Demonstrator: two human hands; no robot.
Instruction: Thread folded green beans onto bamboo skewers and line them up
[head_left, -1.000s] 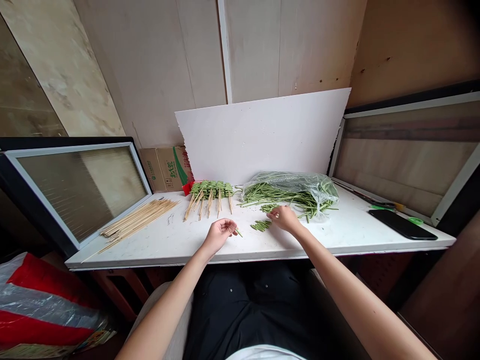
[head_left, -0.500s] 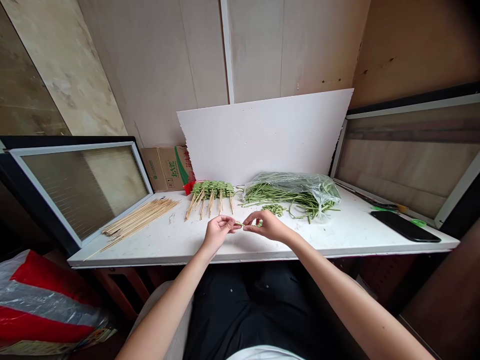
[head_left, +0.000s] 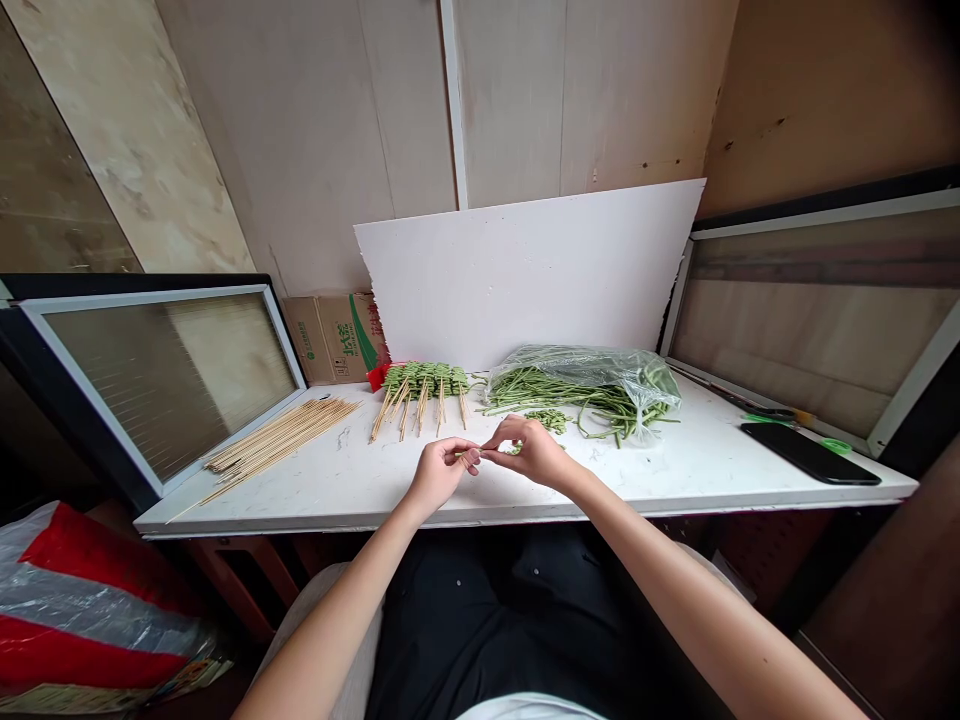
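Observation:
My left hand (head_left: 441, 472) and my right hand (head_left: 531, 452) meet fingertip to fingertip over the table's front part. Both are closed in a pinch on a short piece of long bean, which the fingers almost wholly hide. Just beyond my right hand lies a small pile of cut bean pieces (head_left: 549, 420). Behind it, long green beans (head_left: 525, 388) spill out of a clear plastic bag (head_left: 592, 358). Bean skewers (head_left: 426, 380), threaded with green pieces, lie side by side beyond my left hand, their bare sticks pointing toward me.
Loose bamboo skewers (head_left: 281, 437) lie on the white table (head_left: 330, 495) at the left. A black phone (head_left: 810, 453) and a green ring-shaped item (head_left: 835, 446) are at the right. A cardboard box (head_left: 334, 338) and a white board (head_left: 525, 280) stand at the back.
My hands have come closer together, fingertips now touching. The bean piece that showed between them is now mostly covered. The things on the table have not moved.

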